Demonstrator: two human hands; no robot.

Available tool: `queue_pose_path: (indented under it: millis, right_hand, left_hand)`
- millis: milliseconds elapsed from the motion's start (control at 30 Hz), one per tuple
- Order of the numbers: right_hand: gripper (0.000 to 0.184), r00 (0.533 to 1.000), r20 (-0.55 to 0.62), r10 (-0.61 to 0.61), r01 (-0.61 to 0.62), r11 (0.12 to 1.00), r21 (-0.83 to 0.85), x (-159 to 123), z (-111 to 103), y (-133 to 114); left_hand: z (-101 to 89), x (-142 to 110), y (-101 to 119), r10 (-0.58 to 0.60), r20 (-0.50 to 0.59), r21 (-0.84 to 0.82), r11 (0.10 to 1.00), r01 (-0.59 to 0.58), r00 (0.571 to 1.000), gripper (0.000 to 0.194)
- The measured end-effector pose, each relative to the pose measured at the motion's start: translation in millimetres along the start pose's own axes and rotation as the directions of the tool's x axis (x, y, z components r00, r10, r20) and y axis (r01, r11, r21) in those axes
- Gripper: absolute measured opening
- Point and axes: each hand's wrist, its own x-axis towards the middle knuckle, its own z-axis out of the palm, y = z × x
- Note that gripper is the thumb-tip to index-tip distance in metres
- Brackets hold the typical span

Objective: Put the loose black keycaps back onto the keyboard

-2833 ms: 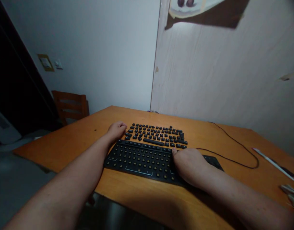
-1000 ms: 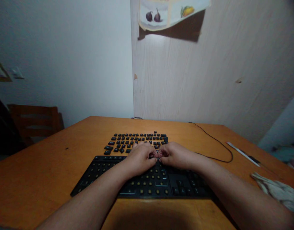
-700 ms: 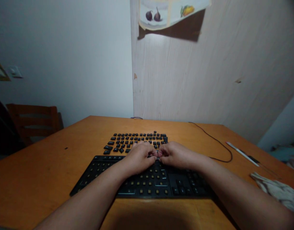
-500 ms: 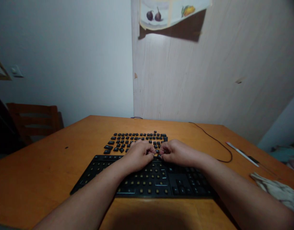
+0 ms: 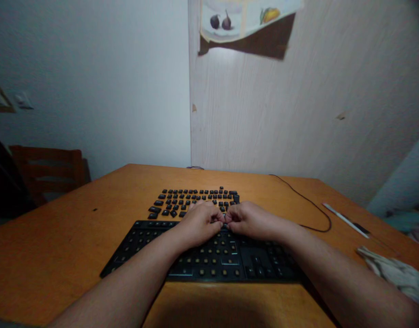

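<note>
A black keyboard [image 5: 182,272] lies across the table in front of me, with most of its main block bare of caps and small pale key stems showing. My left hand [image 5: 202,222] and my right hand [image 5: 246,221] meet over its far edge. Thumbs and bent fingers pinch together there on a small dark keycap [image 5: 225,226] in the top row, mostly covered by the fingertips. Behind the keyboard, loose black keycaps [image 5: 175,197] are laid out in rows. My left hand hides some of those.
On the wooden table [image 5: 65,237] a black cable [image 5: 308,198] curls at the right. Beyond it lie a thin white strip [image 5: 346,220] and a crumpled cloth [image 5: 394,273]. One small dark piece [image 5: 95,210] rests at the left. A wooden chair [image 5: 48,168] stands behind the table's left side.
My hands have drawn closer, the right one shifting slightly left, so their fingertips now meet at the keyboard's top row. Keyboard and loose keycaps stay in place.
</note>
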Motion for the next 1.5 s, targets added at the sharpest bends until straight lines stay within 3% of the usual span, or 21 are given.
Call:
queue_pose_path:
  millis: [633, 1500]
  right_hand:
    - [0.01, 0.999, 0.032, -0.035, 0.031, 0.993, 0.118, 3.7, 5.4, 12.4]
    - [0.008, 1.0, 0.013, -0.015, 0.015, 1.0, 0.016, 3.0, 5.2, 5.8]
  left_hand:
    - [-0.7, 0.2, 1.8, -0.014, 0.029, 0.024, 1.0, 0.013, 0.999, 0.015]
    - [-1.4, -0.1, 6.0, -0.046, 0.035, 0.038, 0.998, 0.044, 0.998, 0.017]
